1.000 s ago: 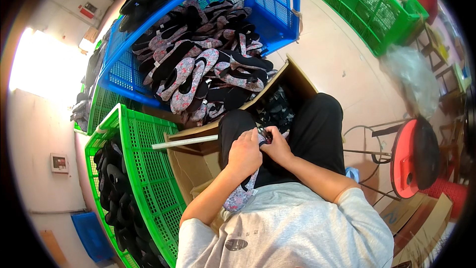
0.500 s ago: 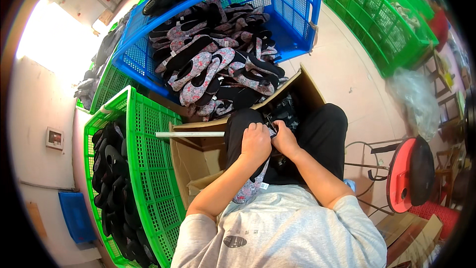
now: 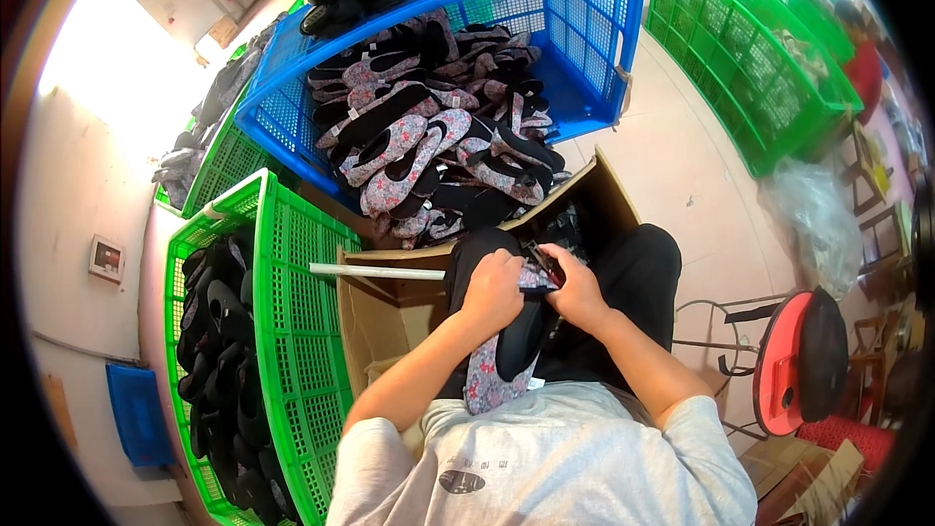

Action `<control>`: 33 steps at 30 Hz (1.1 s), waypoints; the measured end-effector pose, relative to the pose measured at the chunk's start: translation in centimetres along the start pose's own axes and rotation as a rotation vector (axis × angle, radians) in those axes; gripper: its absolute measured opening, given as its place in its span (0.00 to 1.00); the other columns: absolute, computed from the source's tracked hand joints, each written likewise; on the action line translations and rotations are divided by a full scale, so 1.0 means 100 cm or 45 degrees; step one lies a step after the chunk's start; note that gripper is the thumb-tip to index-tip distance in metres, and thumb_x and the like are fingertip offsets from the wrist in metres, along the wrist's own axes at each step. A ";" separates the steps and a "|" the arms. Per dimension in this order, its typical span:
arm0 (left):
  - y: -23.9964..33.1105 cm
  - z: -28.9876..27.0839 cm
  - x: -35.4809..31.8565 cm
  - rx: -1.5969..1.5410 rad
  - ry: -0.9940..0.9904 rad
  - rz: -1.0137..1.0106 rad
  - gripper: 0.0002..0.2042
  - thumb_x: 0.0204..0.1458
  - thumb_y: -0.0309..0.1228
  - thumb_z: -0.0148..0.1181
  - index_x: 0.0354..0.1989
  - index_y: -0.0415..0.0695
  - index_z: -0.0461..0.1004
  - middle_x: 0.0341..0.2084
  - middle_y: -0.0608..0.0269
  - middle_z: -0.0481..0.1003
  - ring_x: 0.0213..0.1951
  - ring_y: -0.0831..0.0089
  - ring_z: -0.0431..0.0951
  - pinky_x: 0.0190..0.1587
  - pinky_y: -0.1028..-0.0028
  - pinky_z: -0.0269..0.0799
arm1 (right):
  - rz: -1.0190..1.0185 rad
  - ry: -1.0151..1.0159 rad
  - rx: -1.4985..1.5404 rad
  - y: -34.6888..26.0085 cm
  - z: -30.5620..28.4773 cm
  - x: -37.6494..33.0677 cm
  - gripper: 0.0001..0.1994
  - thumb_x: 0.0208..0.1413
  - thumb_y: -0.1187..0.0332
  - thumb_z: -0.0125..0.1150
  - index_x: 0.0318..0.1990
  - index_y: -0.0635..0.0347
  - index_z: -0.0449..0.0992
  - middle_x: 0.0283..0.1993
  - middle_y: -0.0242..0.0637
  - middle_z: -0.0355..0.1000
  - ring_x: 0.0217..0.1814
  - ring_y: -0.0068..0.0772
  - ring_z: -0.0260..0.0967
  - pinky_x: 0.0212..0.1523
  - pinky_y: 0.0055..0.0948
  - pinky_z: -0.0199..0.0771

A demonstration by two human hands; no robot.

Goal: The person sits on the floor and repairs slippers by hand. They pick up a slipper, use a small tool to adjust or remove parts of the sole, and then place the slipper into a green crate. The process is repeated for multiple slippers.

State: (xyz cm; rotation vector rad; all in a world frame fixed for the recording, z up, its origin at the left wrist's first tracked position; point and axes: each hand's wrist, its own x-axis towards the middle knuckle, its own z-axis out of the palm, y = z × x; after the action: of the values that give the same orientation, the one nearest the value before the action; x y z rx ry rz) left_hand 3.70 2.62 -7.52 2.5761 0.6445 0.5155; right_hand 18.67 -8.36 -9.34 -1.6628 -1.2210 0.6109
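Observation:
A floral slip-on shoe with a black lining lies lengthwise over my lap, its rounded end toward my grey shirt. My left hand is closed around the shoe's far end from the left. On the other side, my right hand is closed on a small dark tool, slim and partly hidden by the fingers, held right at the shoe's far end. What kind of tool it is I cannot make out. A small white tag shows beside the shoe's near end.
Ahead, a blue crate spills a heap of similar floral shoes. A green crate of black shoes stands to the left. Around my knees is a cardboard box with a white rod across its edge. A red stool is on the right.
The shoe has turned so more of its opening and black lining shows. My hands have come slightly lower and a little apart, and the dark tool now shows more clearly.

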 end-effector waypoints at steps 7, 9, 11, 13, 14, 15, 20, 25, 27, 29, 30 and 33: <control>0.019 -0.076 -0.008 -0.366 -0.265 -0.331 0.15 0.39 0.20 0.60 0.39 0.38 0.78 0.36 0.48 0.75 0.43 0.49 0.76 0.47 0.61 0.72 | -0.221 -0.268 0.173 -0.063 -0.032 0.001 0.36 0.41 0.79 0.62 0.63 0.52 0.63 0.47 0.46 0.74 0.44 0.44 0.76 0.46 0.35 0.74; 0.023 -0.088 -0.013 -0.459 -0.360 -0.502 0.12 0.42 0.22 0.62 0.38 0.38 0.80 0.34 0.49 0.78 0.38 0.58 0.79 0.43 0.66 0.73 | -0.105 -0.417 0.188 -0.072 -0.033 0.000 0.35 0.41 0.82 0.59 0.63 0.55 0.64 0.53 0.39 0.72 0.41 0.29 0.72 0.43 0.26 0.71; 0.034 -0.101 -0.018 -0.585 -0.470 -0.752 0.11 0.45 0.23 0.62 0.38 0.38 0.80 0.32 0.51 0.79 0.34 0.65 0.79 0.41 0.69 0.73 | -0.043 -0.519 0.258 -0.078 -0.033 0.000 0.34 0.42 0.83 0.57 0.63 0.56 0.64 0.49 0.36 0.72 0.39 0.23 0.70 0.42 0.23 0.69; 0.034 -0.103 -0.026 -0.801 -0.473 -0.922 0.09 0.48 0.22 0.61 0.38 0.36 0.79 0.29 0.61 0.79 0.31 0.78 0.75 0.38 0.75 0.71 | -0.058 -0.534 0.310 -0.087 -0.034 0.000 0.34 0.44 0.80 0.58 0.63 0.54 0.63 0.41 0.39 0.73 0.37 0.29 0.72 0.40 0.28 0.71; 0.031 -0.102 -0.031 -0.931 -0.456 -0.972 0.09 0.48 0.20 0.60 0.38 0.36 0.78 0.29 0.63 0.78 0.31 0.79 0.74 0.37 0.76 0.71 | -0.066 -0.544 0.338 -0.089 -0.033 0.000 0.34 0.44 0.79 0.59 0.64 0.53 0.63 0.36 0.41 0.73 0.35 0.32 0.73 0.40 0.30 0.72; 0.028 -0.100 -0.036 -1.060 -0.438 -1.022 0.08 0.48 0.19 0.60 0.38 0.36 0.78 0.30 0.65 0.78 0.31 0.80 0.73 0.37 0.77 0.71 | -0.032 -0.573 0.382 -0.088 -0.033 0.001 0.33 0.45 0.79 0.59 0.63 0.54 0.63 0.38 0.39 0.73 0.37 0.29 0.72 0.41 0.28 0.71; 0.029 -0.098 -0.041 -1.579 -0.399 -1.189 0.05 0.55 0.21 0.60 0.39 0.37 0.76 0.32 0.69 0.76 0.33 0.84 0.74 0.37 0.82 0.71 | 0.085 -0.576 0.867 -0.071 -0.021 0.003 0.29 0.51 0.82 0.57 0.62 0.60 0.64 0.48 0.29 0.70 0.45 0.17 0.67 0.46 0.24 0.70; 0.034 -0.096 -0.041 -1.806 -0.325 -1.170 0.05 0.57 0.22 0.60 0.40 0.38 0.75 0.33 0.67 0.78 0.32 0.82 0.77 0.37 0.81 0.74 | 0.175 -0.590 1.115 -0.068 -0.021 0.002 0.27 0.55 0.72 0.66 0.63 0.59 0.64 0.42 0.23 0.68 0.36 0.10 0.61 0.36 0.15 0.62; 0.030 -0.090 -0.043 -1.931 -0.269 -1.199 0.05 0.57 0.21 0.59 0.41 0.38 0.75 0.34 0.65 0.78 0.33 0.81 0.78 0.38 0.80 0.76 | 0.173 -0.533 1.190 -0.064 -0.012 0.003 0.27 0.55 0.70 0.67 0.62 0.59 0.65 0.43 0.22 0.68 0.38 0.10 0.60 0.38 0.15 0.61; 0.027 -0.086 -0.043 -2.034 -0.231 -1.220 0.06 0.57 0.21 0.58 0.42 0.39 0.75 0.35 0.63 0.79 0.34 0.78 0.80 0.40 0.78 0.78 | 0.162 -0.436 1.241 -0.058 -0.003 0.006 0.26 0.55 0.71 0.67 0.61 0.59 0.67 0.44 0.22 0.69 0.40 0.10 0.61 0.41 0.14 0.62; 0.026 -0.086 -0.042 -2.073 -0.221 -1.228 0.06 0.57 0.21 0.58 0.42 0.39 0.75 0.35 0.62 0.79 0.35 0.77 0.80 0.40 0.77 0.78 | 0.161 -0.428 1.251 -0.058 -0.002 0.007 0.25 0.55 0.71 0.67 0.61 0.60 0.67 0.45 0.22 0.69 0.42 0.11 0.62 0.43 0.15 0.62; 0.022 -0.079 -0.045 -2.215 -0.172 -1.232 0.07 0.57 0.22 0.57 0.44 0.38 0.74 0.38 0.58 0.80 0.37 0.72 0.82 0.43 0.73 0.80 | 0.180 -0.418 1.295 -0.057 0.001 0.008 0.24 0.55 0.71 0.67 0.60 0.60 0.69 0.50 0.23 0.69 0.48 0.14 0.64 0.50 0.18 0.63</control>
State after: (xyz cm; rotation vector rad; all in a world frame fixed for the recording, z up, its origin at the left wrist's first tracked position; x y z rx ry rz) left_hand -2.72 1.04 -0.88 0.5433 0.7407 0.2709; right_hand 16.43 -7.28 -4.18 -0.7933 -0.7655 1.3551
